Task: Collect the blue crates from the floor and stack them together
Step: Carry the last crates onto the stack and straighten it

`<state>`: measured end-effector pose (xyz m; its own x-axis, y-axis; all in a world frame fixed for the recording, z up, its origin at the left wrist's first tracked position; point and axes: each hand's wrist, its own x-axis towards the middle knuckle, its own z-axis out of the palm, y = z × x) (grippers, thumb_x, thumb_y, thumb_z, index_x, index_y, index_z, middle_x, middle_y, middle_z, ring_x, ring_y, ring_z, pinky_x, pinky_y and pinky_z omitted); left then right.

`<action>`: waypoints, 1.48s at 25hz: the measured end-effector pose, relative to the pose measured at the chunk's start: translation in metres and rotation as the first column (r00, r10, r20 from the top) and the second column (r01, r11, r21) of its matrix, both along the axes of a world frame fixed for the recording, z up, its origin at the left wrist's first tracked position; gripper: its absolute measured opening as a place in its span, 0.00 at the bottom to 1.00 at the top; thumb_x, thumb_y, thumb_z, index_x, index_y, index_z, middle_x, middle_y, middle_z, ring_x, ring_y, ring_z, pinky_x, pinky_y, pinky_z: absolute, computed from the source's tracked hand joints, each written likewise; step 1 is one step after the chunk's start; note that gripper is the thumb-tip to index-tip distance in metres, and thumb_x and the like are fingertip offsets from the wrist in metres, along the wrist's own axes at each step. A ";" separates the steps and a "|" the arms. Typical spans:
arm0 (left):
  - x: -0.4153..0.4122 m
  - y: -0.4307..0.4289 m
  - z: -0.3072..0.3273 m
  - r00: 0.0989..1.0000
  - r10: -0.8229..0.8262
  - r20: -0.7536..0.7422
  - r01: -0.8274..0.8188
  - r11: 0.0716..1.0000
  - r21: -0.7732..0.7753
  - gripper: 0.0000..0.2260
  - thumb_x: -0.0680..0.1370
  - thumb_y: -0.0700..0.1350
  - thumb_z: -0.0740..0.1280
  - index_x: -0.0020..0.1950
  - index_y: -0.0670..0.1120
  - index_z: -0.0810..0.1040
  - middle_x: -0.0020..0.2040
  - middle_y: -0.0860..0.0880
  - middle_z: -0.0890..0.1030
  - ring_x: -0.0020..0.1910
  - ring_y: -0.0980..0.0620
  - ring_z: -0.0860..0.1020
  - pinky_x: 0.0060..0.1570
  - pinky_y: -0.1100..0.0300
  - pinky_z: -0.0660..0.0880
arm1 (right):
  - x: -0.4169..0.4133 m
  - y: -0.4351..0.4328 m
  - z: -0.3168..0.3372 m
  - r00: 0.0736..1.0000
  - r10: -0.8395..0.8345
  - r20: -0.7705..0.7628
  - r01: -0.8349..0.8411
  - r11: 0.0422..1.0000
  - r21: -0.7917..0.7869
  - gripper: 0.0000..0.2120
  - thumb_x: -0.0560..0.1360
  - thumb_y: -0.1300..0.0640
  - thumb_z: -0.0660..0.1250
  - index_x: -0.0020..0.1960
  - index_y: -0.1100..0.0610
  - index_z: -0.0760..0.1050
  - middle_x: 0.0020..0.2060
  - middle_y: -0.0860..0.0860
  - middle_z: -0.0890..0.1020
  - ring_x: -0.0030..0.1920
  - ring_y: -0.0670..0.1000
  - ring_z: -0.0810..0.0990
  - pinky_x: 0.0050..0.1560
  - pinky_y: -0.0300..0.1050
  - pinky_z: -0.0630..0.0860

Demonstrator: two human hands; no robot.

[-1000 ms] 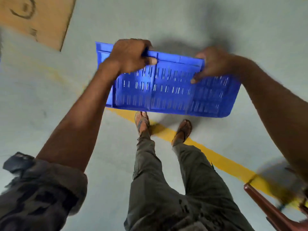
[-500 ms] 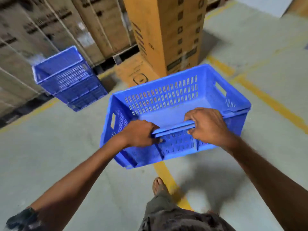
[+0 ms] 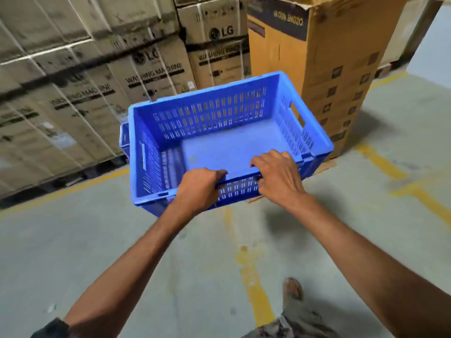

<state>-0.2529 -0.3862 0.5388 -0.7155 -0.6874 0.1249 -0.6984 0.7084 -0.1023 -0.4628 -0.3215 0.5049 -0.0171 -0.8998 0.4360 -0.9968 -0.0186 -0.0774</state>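
Empty slotted blue crate [image 3: 227, 132], upright

A blue crate [image 3: 227, 142] fills the middle of the frame, held off the floor with its open top facing up and tilted slightly toward the camera. It is rectangular and empty, with a smooth solid bottom, slotted walls, and a cut-out handle opening in each short end. Its near long rim sits lower in the frame than its far rim. At its left edge, a sliver of a second blue crate [image 3: 125, 137] shows from behind it.
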 end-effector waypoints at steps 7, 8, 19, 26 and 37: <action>-0.013 -0.101 -0.035 0.971 0.236 0.038 -0.230 0.966 -0.121 0.13 0.68 0.39 0.69 0.48 0.53 0.75 0.36 0.51 0.82 0.31 0.45 0.79 0.26 0.60 0.60 | -0.009 -0.144 -0.012 0.985 0.152 -0.087 -0.133 0.973 0.187 0.15 0.59 0.64 0.70 0.43 0.52 0.80 0.32 0.52 0.82 0.35 0.58 0.82 0.29 0.44 0.69; -0.011 -0.113 -0.039 0.970 0.242 0.034 -0.234 0.961 -0.145 0.15 0.65 0.38 0.72 0.46 0.54 0.77 0.34 0.52 0.82 0.27 0.46 0.78 0.25 0.61 0.57 | -0.008 -0.160 -0.021 0.983 0.173 -0.053 -0.162 0.972 0.173 0.15 0.57 0.65 0.70 0.41 0.53 0.80 0.30 0.51 0.81 0.33 0.57 0.82 0.28 0.44 0.70; 0.101 -0.300 -0.029 0.851 0.494 -0.179 -0.521 0.837 -0.169 0.42 0.62 0.81 0.61 0.66 0.55 0.76 0.63 0.52 0.79 0.66 0.48 0.75 0.63 0.48 0.69 | 0.038 -0.375 -0.035 0.946 0.310 0.096 -0.321 0.935 0.152 0.20 0.62 0.60 0.73 0.53 0.47 0.84 0.37 0.54 0.86 0.39 0.61 0.83 0.37 0.47 0.77; 0.214 -0.489 -0.046 0.572 0.753 -0.325 -0.701 0.654 0.283 0.45 0.66 0.78 0.61 0.79 0.59 0.56 0.81 0.49 0.43 0.80 0.44 0.42 0.71 0.37 0.48 | 0.100 -0.533 -0.047 0.948 0.264 0.177 -0.300 0.925 0.231 0.24 0.64 0.62 0.73 0.58 0.47 0.83 0.41 0.56 0.86 0.46 0.62 0.83 0.43 0.49 0.77; 0.235 -0.761 -0.079 -0.159 0.939 -0.304 -0.274 0.254 0.928 0.09 0.72 0.29 0.69 0.46 0.40 0.72 0.32 0.44 0.72 0.26 0.50 0.70 0.17 0.67 0.67 | 0.138 -0.794 -0.053 0.727 -0.282 0.626 0.309 0.949 0.068 0.33 0.63 0.56 0.72 0.68 0.48 0.70 0.74 0.51 0.63 0.73 0.57 0.61 0.70 0.54 0.57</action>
<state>-0.0178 -1.1476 0.4599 0.4205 -0.8177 -0.3932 -0.1795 -0.4998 0.8473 -0.3246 -1.1152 0.4522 -0.5580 -0.7859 0.2666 -0.6830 0.2524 -0.6854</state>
